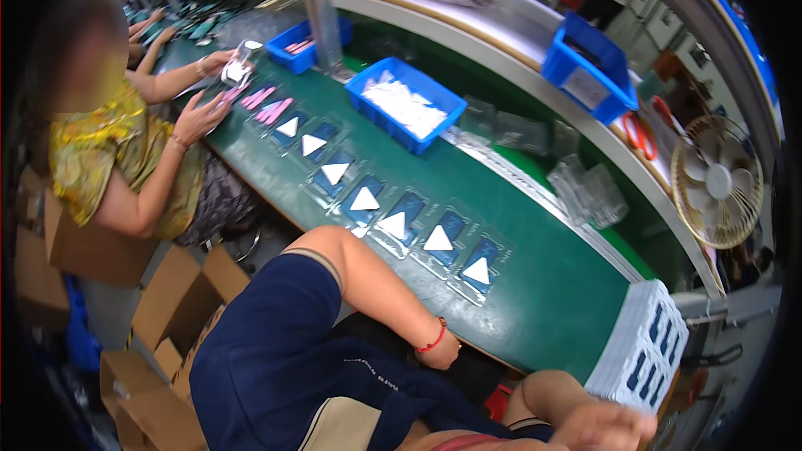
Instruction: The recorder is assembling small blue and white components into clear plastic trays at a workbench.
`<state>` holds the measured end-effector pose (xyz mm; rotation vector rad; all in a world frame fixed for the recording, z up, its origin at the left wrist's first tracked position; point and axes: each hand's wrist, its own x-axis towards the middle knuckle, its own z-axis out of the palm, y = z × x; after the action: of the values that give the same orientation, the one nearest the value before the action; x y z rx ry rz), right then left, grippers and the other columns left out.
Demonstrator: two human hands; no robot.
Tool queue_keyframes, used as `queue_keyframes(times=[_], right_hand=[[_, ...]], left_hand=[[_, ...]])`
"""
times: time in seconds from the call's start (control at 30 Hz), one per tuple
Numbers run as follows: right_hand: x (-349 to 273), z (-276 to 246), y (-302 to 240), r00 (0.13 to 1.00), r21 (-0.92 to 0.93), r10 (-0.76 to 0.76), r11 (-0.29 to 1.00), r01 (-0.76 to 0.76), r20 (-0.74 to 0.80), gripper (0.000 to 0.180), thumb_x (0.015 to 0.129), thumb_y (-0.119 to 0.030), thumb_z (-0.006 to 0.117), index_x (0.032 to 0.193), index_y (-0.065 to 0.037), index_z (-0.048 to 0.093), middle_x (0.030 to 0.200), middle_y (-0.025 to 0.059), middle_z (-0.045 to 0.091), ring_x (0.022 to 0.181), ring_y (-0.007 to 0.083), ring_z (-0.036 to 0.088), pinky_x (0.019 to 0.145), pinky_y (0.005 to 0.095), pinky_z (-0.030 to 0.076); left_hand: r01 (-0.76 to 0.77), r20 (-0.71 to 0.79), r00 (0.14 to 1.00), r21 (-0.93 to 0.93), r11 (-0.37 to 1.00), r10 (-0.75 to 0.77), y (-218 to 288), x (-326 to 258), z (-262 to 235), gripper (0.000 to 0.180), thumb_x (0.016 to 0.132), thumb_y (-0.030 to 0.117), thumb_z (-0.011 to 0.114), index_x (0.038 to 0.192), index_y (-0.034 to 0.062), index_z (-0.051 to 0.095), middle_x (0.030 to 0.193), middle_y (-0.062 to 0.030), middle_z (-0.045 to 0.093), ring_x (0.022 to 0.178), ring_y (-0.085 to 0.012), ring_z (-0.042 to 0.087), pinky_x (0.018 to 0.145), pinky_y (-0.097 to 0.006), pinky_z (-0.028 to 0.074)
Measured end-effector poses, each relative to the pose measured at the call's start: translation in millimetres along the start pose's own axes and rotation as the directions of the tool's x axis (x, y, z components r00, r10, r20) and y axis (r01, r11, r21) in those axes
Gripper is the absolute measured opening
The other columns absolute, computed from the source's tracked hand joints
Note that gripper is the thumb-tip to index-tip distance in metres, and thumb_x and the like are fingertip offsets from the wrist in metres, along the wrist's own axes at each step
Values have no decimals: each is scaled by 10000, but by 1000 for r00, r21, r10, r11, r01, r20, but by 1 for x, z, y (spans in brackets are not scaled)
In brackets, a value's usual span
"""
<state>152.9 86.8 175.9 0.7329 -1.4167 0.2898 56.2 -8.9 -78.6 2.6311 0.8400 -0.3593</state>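
My left hand, with a red cord bracelet at the wrist, hangs by the front edge of the green table; its fingers are turned away and hidden. At the lower right my right hand is raised close to my body, its fingers smeared by motion. Closest to my left hand is a row of clear plastic trays, each with a dark blue piece and a white triangle on top. A stack of white trays with dark slim pieces in the upper one stands nearest my right hand.
A blue bin of white pieces stands at the table's back. Another blue bin, red scissors and a fan are on the right. A co-worker handles a clear package at left, above open cardboard boxes.
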Motion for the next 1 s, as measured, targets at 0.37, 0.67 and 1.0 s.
queue_keyframes(times=[0.37,0.67,1.0], right_hand=[[-29,-33,-17,914,-217,-311,941,258,-259,433,974,-230,448,1332,14,428,1447,135,364,1371,253,272,1129,481,255],[-18,-24,-9,895,56,-385,912,407,-225,403,946,-259,498,1263,-11,515,1348,116,497,1297,270,389,1084,488,269],[-8,-41,-17,954,240,-229,932,272,-193,283,897,-153,573,1143,-16,606,1189,74,607,1167,206,513,1006,453,369]], left_hand=[[-64,9,998,-44,997,65,-3,-4,1,309,843,235,514,984,8,669,987,-205,664,963,-345,637,865,-422,490],[-79,-10,997,-39,996,79,-2,-1,-2,295,845,221,513,1014,21,648,989,-200,662,959,-353,633,864,-418,483],[-78,-9,997,-45,996,78,-2,-6,0,277,832,212,529,997,27,655,982,-193,663,957,-341,634,859,-414,486]])
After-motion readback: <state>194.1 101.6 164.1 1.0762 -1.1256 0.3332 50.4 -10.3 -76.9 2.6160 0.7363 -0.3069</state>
